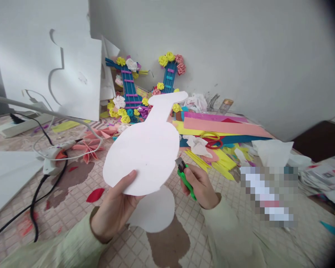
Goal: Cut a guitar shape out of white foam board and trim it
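Note:
A white cutout [145, 152], with a rounded body and a narrow neck ending in a wide flared top, is held up by my left hand [118, 208]. My thumb lies on its front face near the lower edge and my fingers go behind it. In my right hand [199, 186] is a green utility knife [187, 182], its short blade pointing up and left beside the cutout's right edge. Whether the blade touches that edge I cannot tell. Below the cutout, a second white rounded piece [155, 210] lies on the tablecloth, partly hidden.
A hot glue gun [53, 158] with black cables lies at left near a power strip [24, 121]. White foam boards [75, 82] lean against the wall. Flower-trimmed decorations [131, 87], coloured paper sheets [226, 126], scissors [213, 141] and scraps fill the back.

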`<state>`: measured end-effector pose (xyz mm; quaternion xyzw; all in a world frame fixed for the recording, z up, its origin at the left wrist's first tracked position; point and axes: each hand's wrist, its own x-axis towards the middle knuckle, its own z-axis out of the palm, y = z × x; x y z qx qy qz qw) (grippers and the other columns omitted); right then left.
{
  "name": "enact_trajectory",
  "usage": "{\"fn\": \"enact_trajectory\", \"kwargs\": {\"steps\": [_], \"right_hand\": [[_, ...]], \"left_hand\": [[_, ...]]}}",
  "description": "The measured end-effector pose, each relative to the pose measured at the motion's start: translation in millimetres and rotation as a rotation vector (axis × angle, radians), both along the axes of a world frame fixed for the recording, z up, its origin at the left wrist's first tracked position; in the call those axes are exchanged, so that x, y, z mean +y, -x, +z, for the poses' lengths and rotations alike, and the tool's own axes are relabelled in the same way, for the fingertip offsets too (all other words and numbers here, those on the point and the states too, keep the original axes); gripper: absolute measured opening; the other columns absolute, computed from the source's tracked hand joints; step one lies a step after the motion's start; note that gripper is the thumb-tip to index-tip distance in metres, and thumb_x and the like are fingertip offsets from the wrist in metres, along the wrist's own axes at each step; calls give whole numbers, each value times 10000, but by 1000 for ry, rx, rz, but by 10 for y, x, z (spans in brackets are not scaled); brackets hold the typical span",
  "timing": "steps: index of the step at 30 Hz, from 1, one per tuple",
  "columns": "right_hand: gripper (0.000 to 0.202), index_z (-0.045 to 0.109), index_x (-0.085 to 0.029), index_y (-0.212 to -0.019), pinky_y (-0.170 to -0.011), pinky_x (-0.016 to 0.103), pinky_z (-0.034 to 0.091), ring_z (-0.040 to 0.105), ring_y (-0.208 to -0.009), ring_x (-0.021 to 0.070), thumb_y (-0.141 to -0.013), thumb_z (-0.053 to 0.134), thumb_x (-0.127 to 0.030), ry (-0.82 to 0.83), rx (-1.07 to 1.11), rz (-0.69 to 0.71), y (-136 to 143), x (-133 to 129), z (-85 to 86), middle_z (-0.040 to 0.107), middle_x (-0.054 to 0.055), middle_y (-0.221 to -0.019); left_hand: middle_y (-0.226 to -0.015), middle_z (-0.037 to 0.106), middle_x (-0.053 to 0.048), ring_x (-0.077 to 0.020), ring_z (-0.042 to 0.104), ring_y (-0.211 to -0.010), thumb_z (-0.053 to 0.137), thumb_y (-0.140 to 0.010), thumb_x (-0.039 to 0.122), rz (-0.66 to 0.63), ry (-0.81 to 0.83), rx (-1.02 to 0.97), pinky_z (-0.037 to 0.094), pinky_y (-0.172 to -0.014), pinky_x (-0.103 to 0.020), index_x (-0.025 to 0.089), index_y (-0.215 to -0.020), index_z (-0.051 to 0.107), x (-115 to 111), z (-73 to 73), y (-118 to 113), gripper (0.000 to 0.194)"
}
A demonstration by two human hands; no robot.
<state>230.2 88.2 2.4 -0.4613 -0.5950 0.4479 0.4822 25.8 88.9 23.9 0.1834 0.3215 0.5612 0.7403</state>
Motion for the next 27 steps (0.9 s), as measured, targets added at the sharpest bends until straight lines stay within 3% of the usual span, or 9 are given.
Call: {"fn": "enact_trajectory", "kwargs": {"steps": [8,18,27], "right_hand": [[370,458,-174,-618,-339,180,296,420,-348,65,-832,429,-474,-47,-34,31,-13,-17,0,465,-42,-437],[372,446,-176,-586,-387,200,312,409,-375,68,-840,428,-447,-141,-154,28,-6,-15,28,447,-45,-433],[374,428,-181,-594,-365,196,281,398,-365,64,-847,411,-456,-126,-44,-24,2,-37,33,441,-44,-436]], "left_hand": [[-1061,658,3,-146,664,-552,522,-764,70,-37,87,-7,518,-356,-138,328,-1340,285,-7,4,-17,674],[-983,686,-1,-144,667,-578,515,-775,83,-27,107,-13,518,-373,-126,315,-1320,326,12,-4,8,622],[-964,693,4,-152,667,-589,472,-797,61,4,147,-41,539,-397,-158,317,-1331,315,-4,32,-9,613]]}}
